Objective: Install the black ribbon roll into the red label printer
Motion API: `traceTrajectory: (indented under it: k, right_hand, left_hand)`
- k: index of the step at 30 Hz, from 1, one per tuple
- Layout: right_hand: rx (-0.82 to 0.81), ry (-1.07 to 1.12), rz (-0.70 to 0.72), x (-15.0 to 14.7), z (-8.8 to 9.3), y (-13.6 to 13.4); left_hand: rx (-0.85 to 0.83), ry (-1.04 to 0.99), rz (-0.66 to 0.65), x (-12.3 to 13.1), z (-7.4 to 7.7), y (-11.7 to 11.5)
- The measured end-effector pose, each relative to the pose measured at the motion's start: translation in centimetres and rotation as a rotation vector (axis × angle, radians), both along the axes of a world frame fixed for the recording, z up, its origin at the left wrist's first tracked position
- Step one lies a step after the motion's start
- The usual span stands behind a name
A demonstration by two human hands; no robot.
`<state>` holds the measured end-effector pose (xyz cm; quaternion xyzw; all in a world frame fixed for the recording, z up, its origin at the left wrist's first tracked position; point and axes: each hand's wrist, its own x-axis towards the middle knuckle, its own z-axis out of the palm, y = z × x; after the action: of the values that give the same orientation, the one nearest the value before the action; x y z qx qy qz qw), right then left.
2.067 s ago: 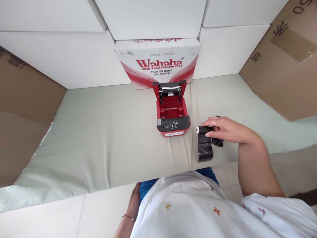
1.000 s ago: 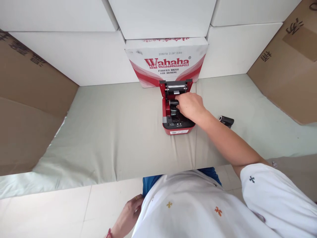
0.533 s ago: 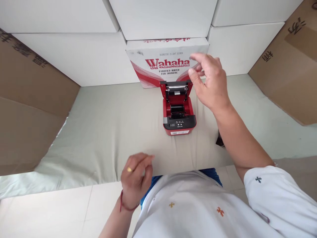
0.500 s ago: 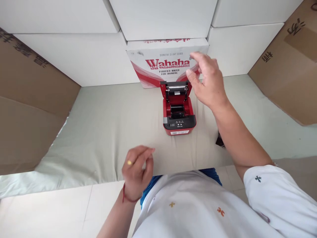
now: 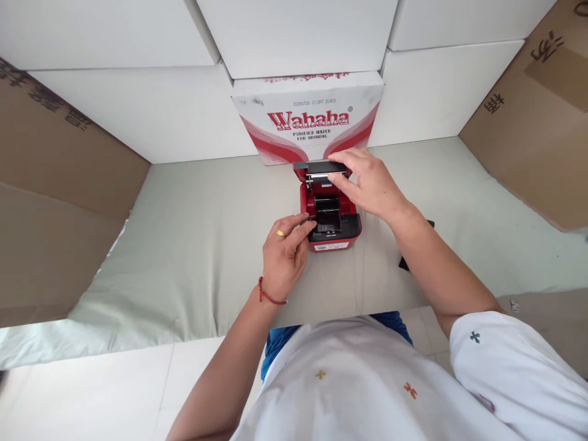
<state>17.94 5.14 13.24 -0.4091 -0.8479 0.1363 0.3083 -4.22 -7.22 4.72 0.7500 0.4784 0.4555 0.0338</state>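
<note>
A small red and black label printer (image 5: 333,246) stands on the cloth with its lid (image 5: 315,166) tilted up. Inside lies a black roll (image 5: 326,203), and a shiny dark strip (image 5: 328,222) runs from it over the front panel. My left hand (image 5: 287,245) is at the printer's front left corner, thumb and forefinger closed at the strip's left edge. My right hand (image 5: 367,184) grips the lid's right side, fingers on top and thumb below.
Behind the printer a Wahaha water carton (image 5: 307,122) leans against white boxes (image 5: 303,37). Brown cartons flank the cloth-covered table (image 5: 206,245), left (image 5: 59,214) and right (image 5: 528,122). A black flat item (image 5: 404,264) lies partly under my right forearm.
My left hand has moved up and right to the printer's front. My right hand has come down onto the lid, which is tilted further forward. The dark strip now covers part of the panel.
</note>
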Motion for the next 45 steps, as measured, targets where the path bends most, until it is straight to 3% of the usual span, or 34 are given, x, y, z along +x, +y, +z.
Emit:
traceTrajectory:
  k: [11, 17, 23, 32, 35, 40, 45]
  right_hand:
    - [0.049, -0.006, -0.062, 0.3, -1.9, -5.0]
    - [0.073, -0.171, -0.068, 0.2, -2.0, -7.4]
    - [-0.014, -0.403, -0.113, -0.6, -1.0, -7.9]
    - [-0.019, -0.499, -0.128, -0.7, -1.1, -7.8]
    - [0.027, -0.395, -0.143, -0.1, -2.4, -7.4]
    - [0.184, 0.043, -0.06, 1.7, -4.6, -7.7]
    - [0.18, 0.238, -0.151, 2.7, -4.3, -9.6]
  left_hand:
    - [0.143, 0.123, 0.064, 0.2, -0.5, -2.0]
    - [0.217, 0.141, 0.135, 1.2, -0.7, -2.2]
    - [0.265, 0.115, 0.177, 1.7, -0.8, -1.8]
    - [0.216, 0.039, 0.123, 1.6, -1.4, -1.1]
    - [0.209, -0.002, 0.069, 1.3, -0.9, -0.8]
    - [0.085, -0.056, -0.029, 0.7, 0.0, -1.1]
    - [-0.109, -0.403, 0.044, 0.3, -0.1, -0.7]
